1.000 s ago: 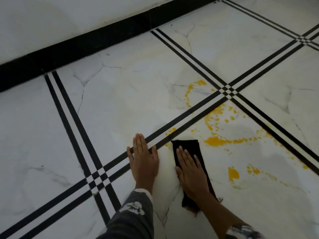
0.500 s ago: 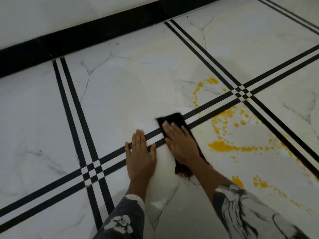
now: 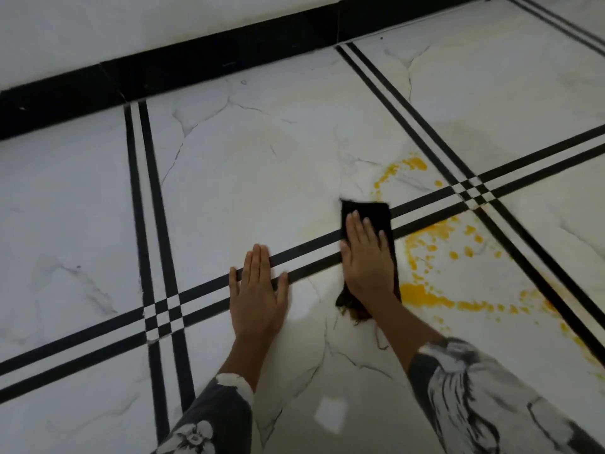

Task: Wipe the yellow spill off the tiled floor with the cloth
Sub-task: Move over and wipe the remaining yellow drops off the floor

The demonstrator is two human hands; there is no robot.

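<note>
**Flat hand on a dark cloth at the edge of a yellow spill**

Far out to the left of both hands, a pair of black stripes (image 3: 154, 204) runs away toward the black skirting (image 3: 163, 77) at the foot of the wall. The left hand (image 3: 258, 296) lies palm down on the tiled floor (image 3: 245, 165), fingers straight and close together, holding nothing; its fingertips cross the near stripe of a second pair that runs across the view. Its sleeve (image 3: 209, 417) is dark with a pale flower print.

Just to the right of it, a bare strip of tile between them, the right hand (image 3: 368, 257) presses flat and spread on the cloth (image 3: 368, 213), a dark rectangle lying over the same stripes. The cloth's far edge shows beyond the fingertips, and a frayed corner sticks out under the wrist. The hand does not grip it; it only bears down from above.

The spill (image 3: 422, 291) begins right beside that hand's outer edge: a thick yellow patch touching the cloth's near right side, with drops trailing off to the right. More splashes lie beyond the fingertips and to their right. A faint yellowish smear shows on the tile between the two hands' fingertips.
</note>
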